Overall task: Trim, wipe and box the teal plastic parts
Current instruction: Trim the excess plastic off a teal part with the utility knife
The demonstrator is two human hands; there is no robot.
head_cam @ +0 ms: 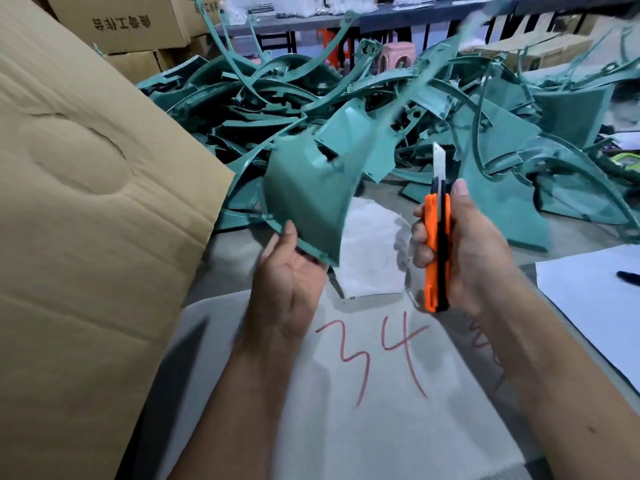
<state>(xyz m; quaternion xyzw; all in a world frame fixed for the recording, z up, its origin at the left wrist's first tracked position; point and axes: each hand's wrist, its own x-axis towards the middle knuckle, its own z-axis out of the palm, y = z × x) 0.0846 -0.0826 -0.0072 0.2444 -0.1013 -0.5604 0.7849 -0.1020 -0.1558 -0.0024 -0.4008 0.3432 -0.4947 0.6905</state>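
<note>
My left hand (285, 271) grips the lower rim of a curved teal plastic part (306, 192), held up above the table; a long thin strip of it arcs up and right, blurred. My right hand (460, 247) holds an orange and black utility knife (438, 251) upright, its blade out and pointing up, a little right of the part and not touching it. A white cloth (372, 251) lies flat on the table between and below my hands.
A big heap of teal parts (433, 109) covers the table's far half. A tall cardboard box flap (86, 202) stands at the left, more boxes (131, 22) behind it. White paper (595, 299) with a dark pen lies right. The grey table (381, 410) bears a red "34".
</note>
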